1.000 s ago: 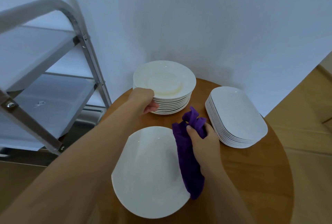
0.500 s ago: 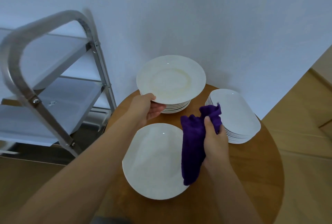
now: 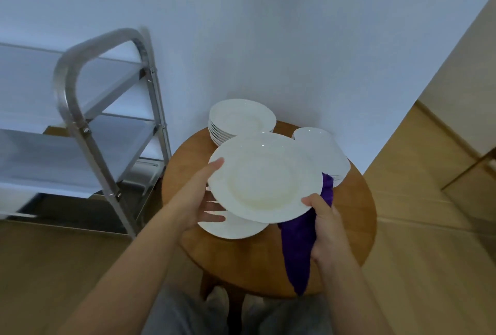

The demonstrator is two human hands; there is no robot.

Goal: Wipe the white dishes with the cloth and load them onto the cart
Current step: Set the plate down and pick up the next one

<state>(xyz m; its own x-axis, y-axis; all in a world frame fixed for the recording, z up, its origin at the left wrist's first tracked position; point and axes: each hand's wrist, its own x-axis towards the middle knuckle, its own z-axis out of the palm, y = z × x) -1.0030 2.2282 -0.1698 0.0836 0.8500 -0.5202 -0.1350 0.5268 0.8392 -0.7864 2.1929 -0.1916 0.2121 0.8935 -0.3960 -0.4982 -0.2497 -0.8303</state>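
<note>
Holding a round white deep-rimmed plate above the round brown wooden table, we have it gripped at both sides: our left hand takes the left edge with the thumb lying along the top of the rim and the fingers reaching underneath, while our right hand pinches the near right edge with the thumb on top. That right hand also clutches the purple cloth, which is bunched under the plate and hangs down past the table's near edge. Directly below the lifted plate, a flat white plate lies on the table, mostly hidden. Behind it, near the wall, stands a stack of round white deep plates, and to the right of that a stack of oblong white plates, partly covered by the one we hold. To the left of the table stands the metal cart with silver tubular framing; its two visible shelves hold no dishes that we can see. Our grey trouser legs show at the bottom.
</note>
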